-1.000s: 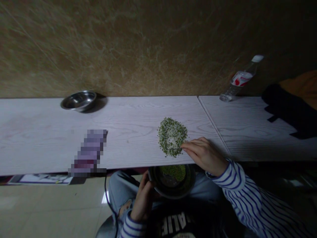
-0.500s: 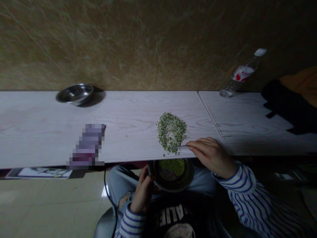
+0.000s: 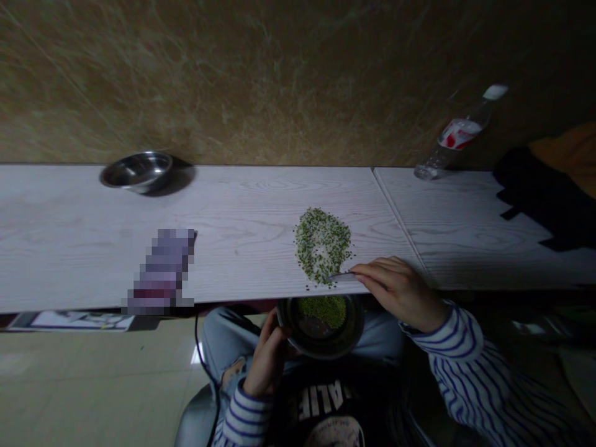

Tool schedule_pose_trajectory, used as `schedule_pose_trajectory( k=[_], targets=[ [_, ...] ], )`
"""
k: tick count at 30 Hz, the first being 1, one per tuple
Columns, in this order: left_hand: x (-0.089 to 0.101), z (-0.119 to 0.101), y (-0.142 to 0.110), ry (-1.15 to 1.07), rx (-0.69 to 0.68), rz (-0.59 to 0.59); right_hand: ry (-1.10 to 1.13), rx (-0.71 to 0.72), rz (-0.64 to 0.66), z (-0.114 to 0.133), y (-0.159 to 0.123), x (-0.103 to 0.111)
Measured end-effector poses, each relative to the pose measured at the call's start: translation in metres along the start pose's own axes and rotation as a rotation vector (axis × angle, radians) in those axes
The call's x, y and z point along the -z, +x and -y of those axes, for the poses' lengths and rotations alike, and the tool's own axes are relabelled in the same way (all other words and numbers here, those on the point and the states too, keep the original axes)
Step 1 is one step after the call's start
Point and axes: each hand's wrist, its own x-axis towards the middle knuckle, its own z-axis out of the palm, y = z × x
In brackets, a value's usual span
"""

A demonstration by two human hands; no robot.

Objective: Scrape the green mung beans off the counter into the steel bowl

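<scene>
The right hand pinches a thin utensil, its tip pointing left into the near edge of the beans on the counter; below, the left hand grips the bowl under the counter's edge.

Two bowls, one bottle, two hands

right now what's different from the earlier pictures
The right hand drew slightly rightward, pulling the thin tool towards the pile's near-right edge. Nothing was taken hold of or let go. The left hand still holds its bowl; the bottle and empty bowl stayed put.
</scene>
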Motion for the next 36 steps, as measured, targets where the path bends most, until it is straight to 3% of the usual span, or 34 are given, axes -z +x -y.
schedule_pose_trajectory(
  k=[4,11,17,26,36],
  targets=[
    [-0.001,-0.001,0.0,-0.004,0.001,0.029,0.046,0.027,0.049,0.0,0.008,-0.004],
    [-0.003,-0.003,0.001,0.003,0.01,0.005,0.014,0.006,0.001,-0.011,0.026,-0.017],
    [-0.008,-0.005,-0.002,-0.025,0.001,0.013,0.039,-0.008,-0.045,-0.013,0.023,-0.01],
    [-0.013,-0.008,-0.004,0.016,0.035,-0.02,0.111,0.102,0.101,-0.003,0.017,-0.003],
    [-0.005,-0.005,-0.003,0.027,0.018,0.002,0.076,-0.01,0.0,-0.012,0.031,-0.014]
  ],
)
